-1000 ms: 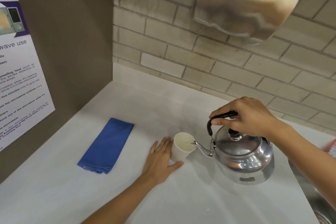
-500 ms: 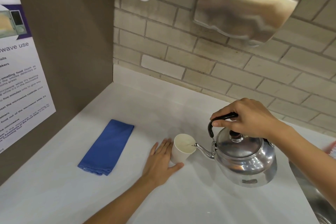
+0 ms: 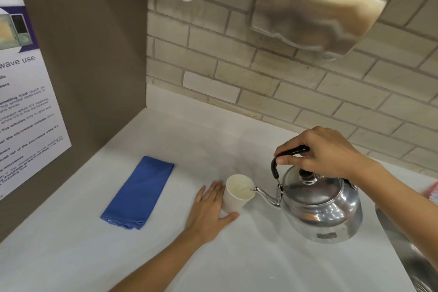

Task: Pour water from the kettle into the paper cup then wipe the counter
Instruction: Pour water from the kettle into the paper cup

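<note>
Pouring looks underway: the right hand [image 3: 324, 152] grips the kettle [image 3: 317, 204] handle, spout over the paper cup [image 3: 237, 193], which the open left hand [image 3: 208, 211] steadies (water level unclear). Wiping with the blue cloth [image 3: 138, 192] remains.

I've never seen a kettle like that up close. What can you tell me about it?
The kettle looks like polished metal, round-bodied, with a domed lid, a dark knob and a slim curved spout. The right hand holds its black handle, tipping it left so the spout tip reaches over the paper cup. It seems lifted off the white counter.
</note>
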`<state>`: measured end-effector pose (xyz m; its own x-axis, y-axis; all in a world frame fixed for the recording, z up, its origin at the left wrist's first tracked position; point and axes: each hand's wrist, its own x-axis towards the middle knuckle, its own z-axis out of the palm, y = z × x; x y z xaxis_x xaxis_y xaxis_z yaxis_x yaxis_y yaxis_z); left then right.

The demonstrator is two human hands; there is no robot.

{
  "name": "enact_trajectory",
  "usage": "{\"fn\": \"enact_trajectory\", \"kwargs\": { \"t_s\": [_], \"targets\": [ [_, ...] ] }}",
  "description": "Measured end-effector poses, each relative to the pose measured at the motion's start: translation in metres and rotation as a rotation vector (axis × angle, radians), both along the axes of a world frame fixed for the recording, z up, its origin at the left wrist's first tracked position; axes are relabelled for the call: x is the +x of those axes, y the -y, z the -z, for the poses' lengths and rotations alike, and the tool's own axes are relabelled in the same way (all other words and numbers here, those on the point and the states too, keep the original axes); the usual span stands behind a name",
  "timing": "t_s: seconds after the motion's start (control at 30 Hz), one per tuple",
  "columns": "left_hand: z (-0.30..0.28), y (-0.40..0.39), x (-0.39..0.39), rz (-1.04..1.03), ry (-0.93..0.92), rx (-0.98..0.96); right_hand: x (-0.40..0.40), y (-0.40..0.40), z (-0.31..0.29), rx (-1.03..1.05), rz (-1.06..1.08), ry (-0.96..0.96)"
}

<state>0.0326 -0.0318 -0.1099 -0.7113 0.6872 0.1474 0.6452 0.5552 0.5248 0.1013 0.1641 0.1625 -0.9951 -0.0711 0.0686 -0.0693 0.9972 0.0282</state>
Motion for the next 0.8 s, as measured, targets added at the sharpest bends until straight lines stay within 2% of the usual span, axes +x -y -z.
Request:
{"fn": "enact_trajectory", "kwargs": {
  "t_s": [0.8],
  "targets": [
    [0.0024,0.0003,-0.0001,0.000,-0.001,0.014,-0.0058,0.0063,-0.0032,0.008,0.007,0.040]
  ]
}}
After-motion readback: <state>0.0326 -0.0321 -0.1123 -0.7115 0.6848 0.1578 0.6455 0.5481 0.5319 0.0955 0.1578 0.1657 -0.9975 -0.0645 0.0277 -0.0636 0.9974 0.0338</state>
